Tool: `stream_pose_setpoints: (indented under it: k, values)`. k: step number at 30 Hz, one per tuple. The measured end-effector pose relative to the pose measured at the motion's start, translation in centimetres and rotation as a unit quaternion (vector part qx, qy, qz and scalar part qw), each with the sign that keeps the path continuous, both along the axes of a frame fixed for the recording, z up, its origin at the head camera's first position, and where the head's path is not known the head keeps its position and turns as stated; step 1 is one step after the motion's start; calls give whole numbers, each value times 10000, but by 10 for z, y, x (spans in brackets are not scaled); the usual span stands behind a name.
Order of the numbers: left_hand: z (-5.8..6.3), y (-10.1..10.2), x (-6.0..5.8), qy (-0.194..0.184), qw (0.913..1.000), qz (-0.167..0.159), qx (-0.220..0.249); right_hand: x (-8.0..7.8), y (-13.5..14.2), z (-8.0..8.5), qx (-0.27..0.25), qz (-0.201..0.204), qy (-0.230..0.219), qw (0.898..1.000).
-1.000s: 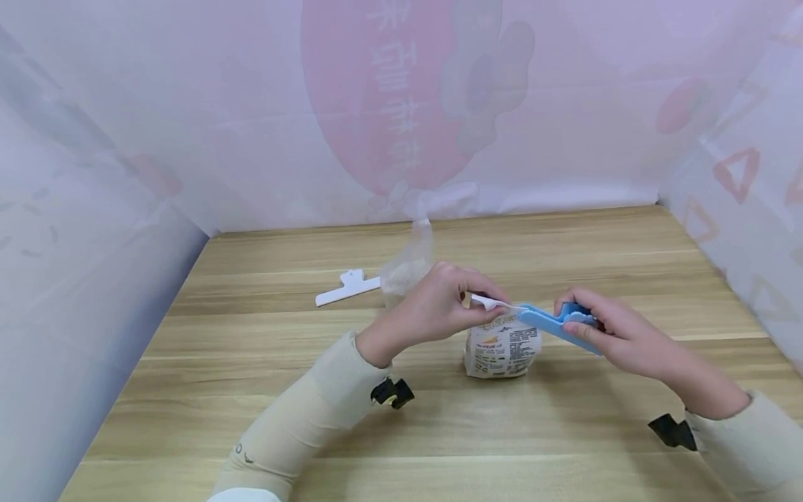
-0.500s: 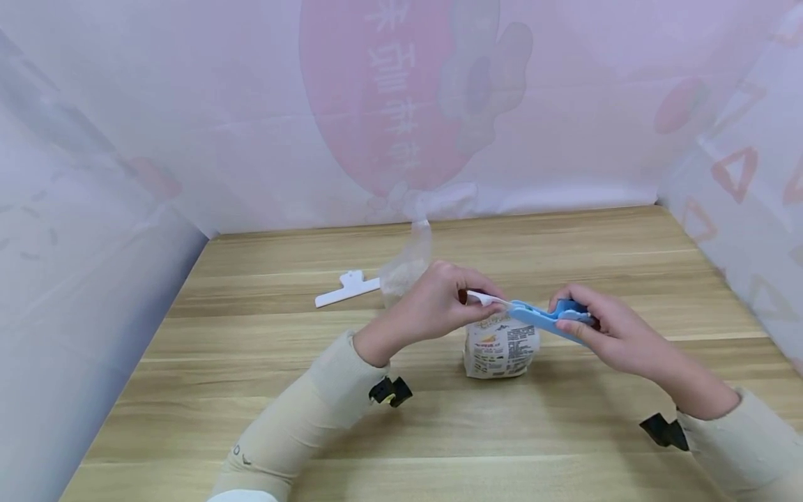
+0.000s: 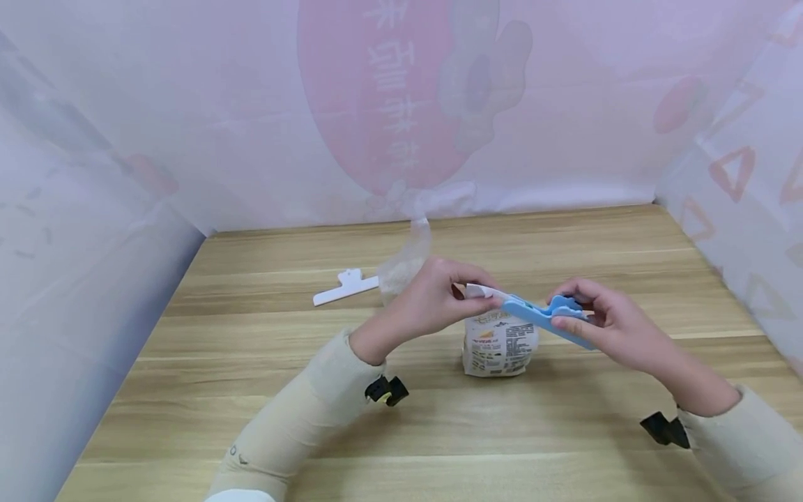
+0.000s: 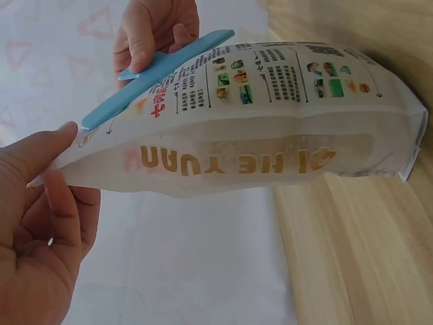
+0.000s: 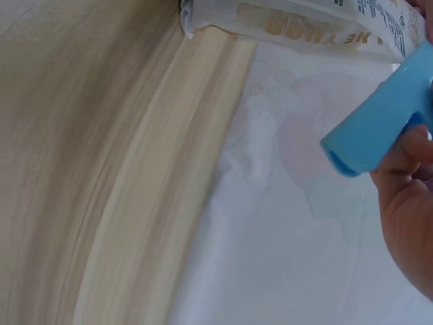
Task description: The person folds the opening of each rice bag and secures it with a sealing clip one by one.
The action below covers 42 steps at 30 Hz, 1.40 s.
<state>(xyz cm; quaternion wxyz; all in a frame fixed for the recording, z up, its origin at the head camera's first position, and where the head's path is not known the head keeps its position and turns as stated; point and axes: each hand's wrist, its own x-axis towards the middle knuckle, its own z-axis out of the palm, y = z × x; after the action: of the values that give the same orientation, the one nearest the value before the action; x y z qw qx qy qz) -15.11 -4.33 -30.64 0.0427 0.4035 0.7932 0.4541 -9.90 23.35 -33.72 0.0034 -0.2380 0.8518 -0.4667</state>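
A white printed food bag (image 3: 500, 348) stands upright on the wooden table, its top folded flat. My left hand (image 3: 433, 298) pinches the left end of that top between thumb and fingers. My right hand (image 3: 617, 328) grips the handles of a blue bag clip (image 3: 544, 319), whose long bar lies across the upper part of the bag. In the left wrist view the clip's bar (image 4: 152, 81) runs along the printed face, close to my left thumb. The right wrist view shows the bar's free end (image 5: 358, 145) sticking out past the bag.
A white clip (image 3: 345, 286) lies on the table (image 3: 263, 341) to the left. Behind my left hand stands a translucent bag (image 3: 408, 265), partly hidden, touching or overlapping the clip's right end. Printed white cloth (image 3: 251, 139) hangs around the back and sides.
Over the last second the blue clip has shifted left along the bag's top, closer to my left fingers. My right hand moved left with it; my left hand kept its pinch.
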Motion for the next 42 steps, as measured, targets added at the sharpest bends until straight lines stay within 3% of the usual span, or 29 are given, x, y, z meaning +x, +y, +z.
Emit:
stream_pose_setpoints:
  k: [5, 12, 19, 26, 32, 42]
  values:
    - [-8, -8, 3, -496, 9979, 268, 330, 1, 4, 1, -142, -69, 5, 9999]
    - [-11, -13, 4, -1104, 9921, 374, 456, 2, 3, 0, -260, -99, 88, 9996]
    - [-12, -13, 3, -1156, 9907, 483, 526, 3, -3, -2, -383, -219, 178, 9989]
    - [-11, -10, 4, -1251, 9905, 328, 467, 1, -12, 3, -510, -184, 245, 9982]
    - [-12, -8, 5, -1329, 9885, 455, 552, 3, -15, 4, -583, -243, 220, 9978]
    - [-15, -5, 6, -1079, 9905, 614, 594, 5, -22, 8, -444, -426, 526, 9967]
